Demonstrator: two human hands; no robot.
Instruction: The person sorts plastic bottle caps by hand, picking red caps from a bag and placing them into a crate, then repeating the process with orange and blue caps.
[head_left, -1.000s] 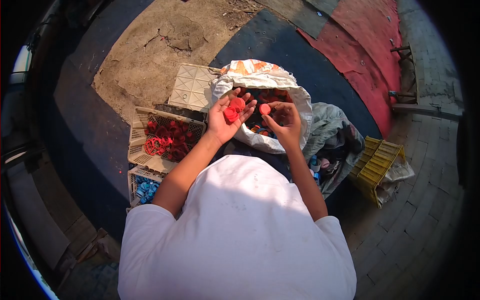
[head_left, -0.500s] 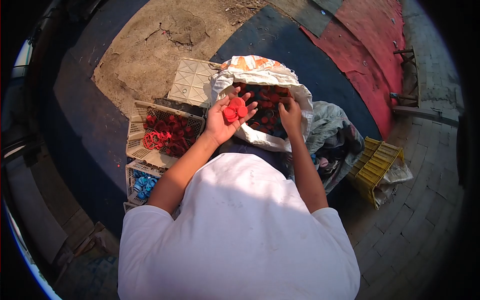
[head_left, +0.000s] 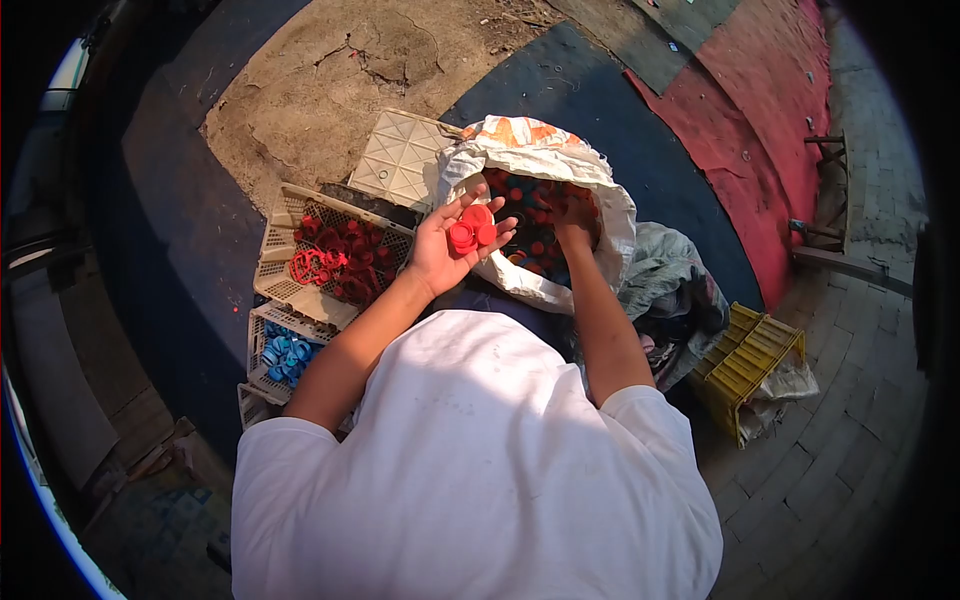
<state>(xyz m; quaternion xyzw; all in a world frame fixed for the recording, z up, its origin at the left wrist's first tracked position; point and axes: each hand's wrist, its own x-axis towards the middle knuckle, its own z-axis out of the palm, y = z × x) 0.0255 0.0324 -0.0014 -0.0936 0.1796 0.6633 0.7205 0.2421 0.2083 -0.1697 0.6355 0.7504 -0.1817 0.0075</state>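
Observation:
Palm up, my left hand (head_left: 440, 251) cradles several red plastic bottle caps (head_left: 470, 232) beside the left rim of a white woven sack (head_left: 612, 172). Its fingers are slightly curled and spread around the caps. My right hand (head_left: 575, 225) reaches inside the sack, among mixed bottle caps (head_left: 540, 249) that are mostly red, with some dark or green ones. The right fingertips are hidden in shadow and among the caps.
A beige crate (head_left: 281, 292) of red caps stands to my left, with another crate (head_left: 257, 340) of blue caps nearer me. An upturned pale crate (head_left: 398, 155) lies behind. Right of the sack are a crumpled grey-green bag (head_left: 655, 255) and a yellow crate (head_left: 750, 350).
My right hand has moved from near the sack's right rim deeper into it, down to the caps. My left hand stays nearly in place with its red caps.

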